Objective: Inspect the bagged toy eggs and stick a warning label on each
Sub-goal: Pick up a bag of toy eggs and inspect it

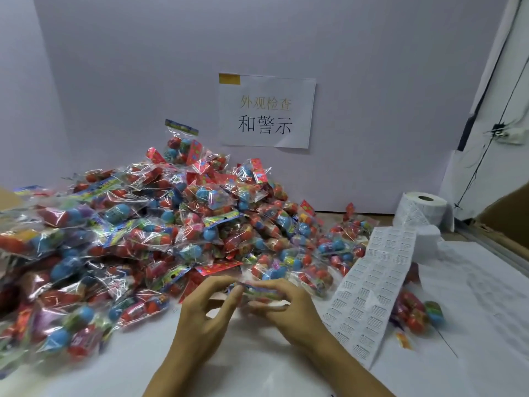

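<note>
We face a plain pale lilac-grey wall (143, 67) that rises straight behind the white table (257, 362), with a second pale panel (25, 96) closing in the left side. A white paper sign (267, 111) with printed Chinese characters and a yellow tab at its top left corner is stuck to the wall. At right we see a white corner post (486, 110) with thin black cables (483, 156) hanging along it, and brown cardboard (506, 222) low beside it.
</note>
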Motion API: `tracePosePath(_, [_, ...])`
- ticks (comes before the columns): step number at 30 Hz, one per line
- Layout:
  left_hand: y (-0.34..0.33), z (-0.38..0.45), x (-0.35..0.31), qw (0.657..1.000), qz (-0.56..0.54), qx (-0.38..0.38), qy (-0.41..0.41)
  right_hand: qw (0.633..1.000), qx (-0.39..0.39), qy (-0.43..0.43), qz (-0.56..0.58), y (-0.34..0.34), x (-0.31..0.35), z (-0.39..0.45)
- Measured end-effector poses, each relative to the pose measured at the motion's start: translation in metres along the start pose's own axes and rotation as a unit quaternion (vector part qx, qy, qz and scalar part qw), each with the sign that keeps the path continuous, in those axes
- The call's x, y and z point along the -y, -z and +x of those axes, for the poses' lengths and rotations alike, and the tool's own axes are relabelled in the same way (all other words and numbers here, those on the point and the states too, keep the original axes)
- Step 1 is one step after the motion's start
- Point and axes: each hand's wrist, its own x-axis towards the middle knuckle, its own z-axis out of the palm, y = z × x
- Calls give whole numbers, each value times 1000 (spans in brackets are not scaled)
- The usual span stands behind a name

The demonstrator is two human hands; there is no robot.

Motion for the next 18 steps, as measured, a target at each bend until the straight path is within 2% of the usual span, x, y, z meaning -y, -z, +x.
tracePosePath(4, [6, 1, -1, 997, 10, 37, 62, 993, -29, -45, 110, 9, 11, -2])
tracePosePath(8, [2, 1, -2, 979, -104, 125, 120, 988, -16, -77, 134, 7, 13, -3])
tracePosePath(11, [1, 0, -4, 974, -127, 111, 150, 990, 3, -78, 117, 4, 11, -4])
tracePosePath(15, [2, 0, 0, 975, -123, 123, 135, 990, 20, -86, 114, 3, 10, -5])
tracePosePath(18, [1, 0, 0, 975, -130, 98, 151, 987, 35, -102, 115, 2, 11, -5])
